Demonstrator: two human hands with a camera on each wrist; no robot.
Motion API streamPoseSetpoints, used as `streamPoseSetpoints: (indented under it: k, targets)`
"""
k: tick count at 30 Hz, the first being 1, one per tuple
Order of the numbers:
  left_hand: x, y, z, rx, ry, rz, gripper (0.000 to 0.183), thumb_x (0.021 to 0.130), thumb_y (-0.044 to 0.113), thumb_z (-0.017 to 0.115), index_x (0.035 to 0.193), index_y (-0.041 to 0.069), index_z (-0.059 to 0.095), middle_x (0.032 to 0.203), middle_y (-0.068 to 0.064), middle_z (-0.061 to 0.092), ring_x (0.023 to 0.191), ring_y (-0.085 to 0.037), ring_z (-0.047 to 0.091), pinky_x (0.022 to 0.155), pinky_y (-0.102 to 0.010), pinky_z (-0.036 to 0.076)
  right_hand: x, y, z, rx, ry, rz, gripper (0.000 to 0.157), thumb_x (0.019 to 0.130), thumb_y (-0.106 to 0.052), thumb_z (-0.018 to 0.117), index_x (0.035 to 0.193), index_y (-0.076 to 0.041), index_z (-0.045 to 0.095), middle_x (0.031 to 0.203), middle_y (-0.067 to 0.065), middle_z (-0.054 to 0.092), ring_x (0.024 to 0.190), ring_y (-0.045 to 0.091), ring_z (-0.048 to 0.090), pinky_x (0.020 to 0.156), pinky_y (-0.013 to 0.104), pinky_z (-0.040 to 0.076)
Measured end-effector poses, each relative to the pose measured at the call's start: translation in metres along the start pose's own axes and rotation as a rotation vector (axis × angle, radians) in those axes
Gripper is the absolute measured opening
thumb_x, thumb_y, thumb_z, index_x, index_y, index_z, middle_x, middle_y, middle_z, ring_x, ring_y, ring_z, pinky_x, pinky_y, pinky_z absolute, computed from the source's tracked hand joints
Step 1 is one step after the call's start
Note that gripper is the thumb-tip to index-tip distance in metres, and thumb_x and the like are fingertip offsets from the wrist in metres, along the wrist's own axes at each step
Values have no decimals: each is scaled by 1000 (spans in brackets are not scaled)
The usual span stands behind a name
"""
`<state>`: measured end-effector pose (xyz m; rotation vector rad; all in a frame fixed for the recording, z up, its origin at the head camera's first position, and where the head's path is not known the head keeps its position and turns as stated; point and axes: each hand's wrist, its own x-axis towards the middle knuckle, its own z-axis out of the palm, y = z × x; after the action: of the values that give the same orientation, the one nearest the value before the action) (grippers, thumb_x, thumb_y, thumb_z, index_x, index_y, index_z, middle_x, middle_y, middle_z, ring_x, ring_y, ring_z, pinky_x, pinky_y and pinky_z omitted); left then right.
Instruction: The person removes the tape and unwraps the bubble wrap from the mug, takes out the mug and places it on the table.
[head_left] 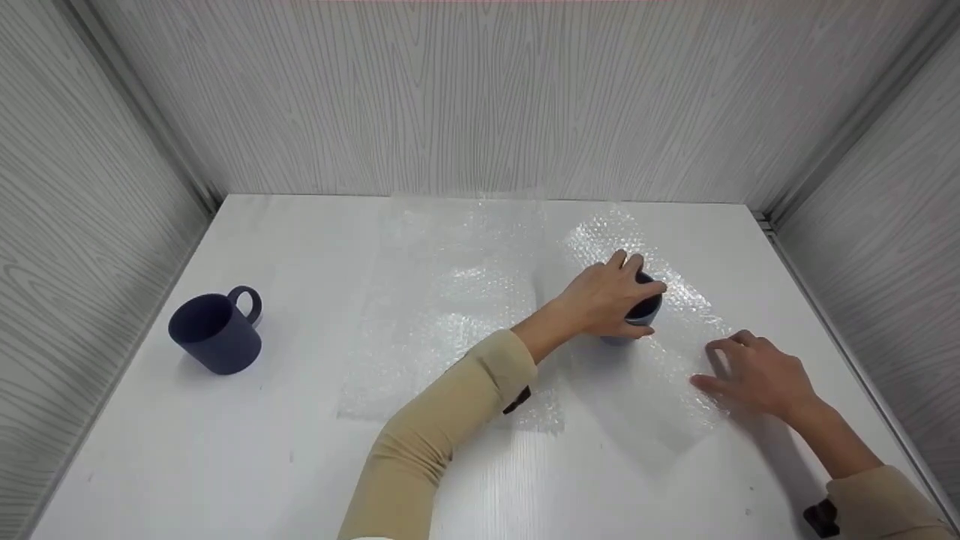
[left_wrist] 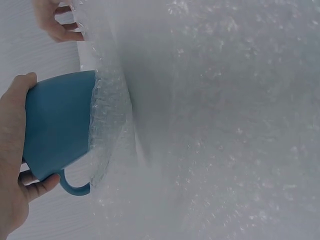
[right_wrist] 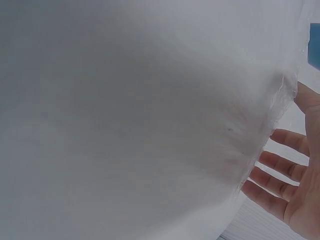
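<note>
My left hand [head_left: 609, 298] reaches across to the right and grips a dark blue mug [head_left: 643, 309] from above. In the left wrist view, the thumb and fingers lie on either side of the mug [left_wrist: 62, 120], close by its handle. Clear bubble wrap [head_left: 679, 360] lies under and around it, and its edge covers part of the mug in that view. My right hand [head_left: 761, 375] is at the right edge of this wrap, thumb and fingers spread apart. In the right wrist view, its fingertips [right_wrist: 272, 159] touch the wrap's edge; the thumb tip is partly hidden by it.
A second dark blue mug [head_left: 225, 341] stands tilted-looking at the table's left, handle toward the back. Another flat sheet of bubble wrap [head_left: 435, 300] covers the middle of the white table [head_left: 300, 465]. Grey wood-patterned panels [head_left: 480, 97] enclose the back and both sides.
</note>
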<state>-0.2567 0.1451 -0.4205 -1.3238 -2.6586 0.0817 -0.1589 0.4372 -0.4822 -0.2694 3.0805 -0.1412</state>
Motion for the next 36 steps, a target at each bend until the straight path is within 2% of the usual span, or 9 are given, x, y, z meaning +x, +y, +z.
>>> streamPoseSetpoints:
  k: [13,20,27,36]
  targets:
    - [-28,-11,-17,26,-4,52,65,97,72,55,153,40,45,153,-11,48,132,-25,54,97,-35,62,-1,1,-1,-14,-6,0,69,86,-62,78,129,-9,71,130,30,66,108,48,68,59,54,58]
    - [-48,-23,-27,28,11,60,63,97,71,56,149,38,47,148,-13,51,127,-26,57,91,-35,64,-1,-1,-3,-11,-11,-10,72,87,-65,75,131,-8,70,131,31,65,110,48,68,60,54,59]
    - [-71,-37,-37,9,15,39,63,97,70,57,149,37,48,147,-16,51,127,-28,56,93,-37,64,-2,-1,-5,7,-21,-7,71,88,-65,75,132,-10,70,133,28,65,112,48,67,57,50,56]
    - [-106,-58,-42,-51,48,2,61,95,67,64,144,32,53,143,-18,53,121,-31,57,89,-41,65,-2,1,-4,15,-24,-7,71,88,-68,73,131,-12,70,135,26,64,114,47,66,58,52,56]
